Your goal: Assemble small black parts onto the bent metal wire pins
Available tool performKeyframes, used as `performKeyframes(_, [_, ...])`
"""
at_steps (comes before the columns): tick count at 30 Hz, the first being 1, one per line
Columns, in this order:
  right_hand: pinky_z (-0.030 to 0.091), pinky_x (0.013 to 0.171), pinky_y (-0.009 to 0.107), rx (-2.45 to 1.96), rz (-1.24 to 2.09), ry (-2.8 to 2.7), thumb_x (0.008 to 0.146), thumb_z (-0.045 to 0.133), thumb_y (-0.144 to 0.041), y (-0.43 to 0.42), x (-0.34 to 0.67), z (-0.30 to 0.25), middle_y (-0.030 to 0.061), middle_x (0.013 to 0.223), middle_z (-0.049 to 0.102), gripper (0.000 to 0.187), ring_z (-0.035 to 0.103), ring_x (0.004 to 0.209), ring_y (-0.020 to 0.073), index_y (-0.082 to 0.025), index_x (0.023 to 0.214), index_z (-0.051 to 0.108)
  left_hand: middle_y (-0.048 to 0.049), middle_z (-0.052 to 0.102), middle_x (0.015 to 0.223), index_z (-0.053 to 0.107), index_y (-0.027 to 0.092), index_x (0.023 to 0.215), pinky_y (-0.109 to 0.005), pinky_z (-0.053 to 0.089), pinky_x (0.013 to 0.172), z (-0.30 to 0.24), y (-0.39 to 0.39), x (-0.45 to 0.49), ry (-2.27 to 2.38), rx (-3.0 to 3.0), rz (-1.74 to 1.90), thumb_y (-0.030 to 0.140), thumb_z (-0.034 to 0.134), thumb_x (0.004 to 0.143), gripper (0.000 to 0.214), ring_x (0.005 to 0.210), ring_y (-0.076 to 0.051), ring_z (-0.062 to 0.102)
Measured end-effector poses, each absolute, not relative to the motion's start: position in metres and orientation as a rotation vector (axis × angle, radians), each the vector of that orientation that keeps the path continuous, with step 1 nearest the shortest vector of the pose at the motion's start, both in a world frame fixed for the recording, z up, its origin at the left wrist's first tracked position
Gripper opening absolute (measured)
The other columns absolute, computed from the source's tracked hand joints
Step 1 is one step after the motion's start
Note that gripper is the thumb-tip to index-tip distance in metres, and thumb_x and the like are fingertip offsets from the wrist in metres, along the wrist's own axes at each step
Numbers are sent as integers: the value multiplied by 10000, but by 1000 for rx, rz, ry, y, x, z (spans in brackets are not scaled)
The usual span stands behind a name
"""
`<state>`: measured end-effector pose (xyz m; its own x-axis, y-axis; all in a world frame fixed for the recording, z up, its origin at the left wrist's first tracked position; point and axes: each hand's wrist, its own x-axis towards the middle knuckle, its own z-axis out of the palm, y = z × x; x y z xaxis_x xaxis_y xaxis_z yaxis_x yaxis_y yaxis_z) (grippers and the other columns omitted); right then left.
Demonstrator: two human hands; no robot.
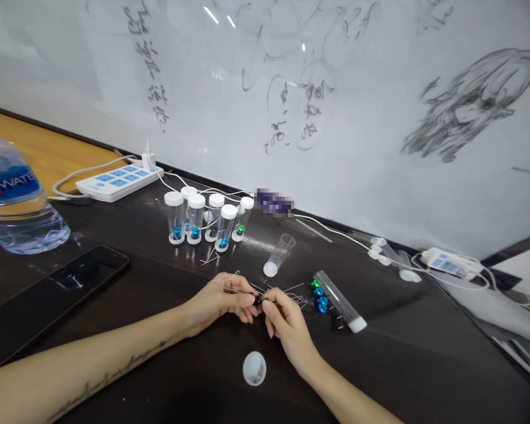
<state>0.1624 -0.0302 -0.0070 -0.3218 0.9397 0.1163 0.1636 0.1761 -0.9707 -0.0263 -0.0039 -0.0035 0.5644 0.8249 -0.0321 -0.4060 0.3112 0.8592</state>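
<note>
My left hand [223,303] and my right hand [287,327] meet at the fingertips over a dark table [159,330], pinching a small black bead [258,301] between them. A thin wire [229,278] rises from my left fingers. More thin wires [287,291] lie just beyond the hands. Green and blue beads [318,294] sit to the right, beside a clear tube [341,301] lying on its side. An open empty tube [279,255] lies behind the hands. A white cap [254,368] rests on the table near my right wrist.
Several capped tubes [207,221] with blue or green beads stand at the back. A black phone [48,294] and a water bottle [13,200] are at the left. A power strip [119,179], loose caps [380,250] and cables lie along the whiteboard [335,88].
</note>
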Motion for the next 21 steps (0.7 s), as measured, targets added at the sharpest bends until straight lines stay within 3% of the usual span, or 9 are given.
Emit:
performKeyframes(5, [295, 451, 201, -1069, 1183, -1608, 886, 623, -321, -32, 163, -9, -78, 562, 441, 182, 420, 470, 91, -213, 993, 524, -94, 744, 713, 684, 89, 834, -233, 543, 600, -5, -3, -26, 536, 922, 873, 170, 716, 765, 111, 599, -140, 678])
performKeyframes(13, [280, 433, 201, -1056, 1215, -1653, 939, 531, -354, -29, 163, -9, -64, 556, 438, 236, 374, 436, 65, -176, 784, 542, -98, 744, 697, 685, 86, 836, -229, 539, 578, -2, -4, -26, 534, 940, 859, 168, 720, 759, 118, 585, -144, 678])
performKeyframes(17, [303, 433, 196, -1068, 1158, -1609, 874, 638, -294, -30, 162, -9, -40, 727, 524, 142, 411, 464, 58, -208, 939, 545, -90, 743, 698, 686, 90, 824, -230, 542, 589, -4, -4, -26, 539, 931, 867, 174, 719, 762, 109, 591, -141, 677])
performKeyframes(21, [316, 431, 193, -1035, 1153, -1593, 860, 649, -262, -30, 162, -9, -13, 876, 547, 138, 430, 484, 49, -214, 938, 547, -80, 737, 690, 686, 93, 832, -230, 541, 590, -5, -4, -26, 536, 933, 868, 179, 717, 765, 113, 603, -144, 680])
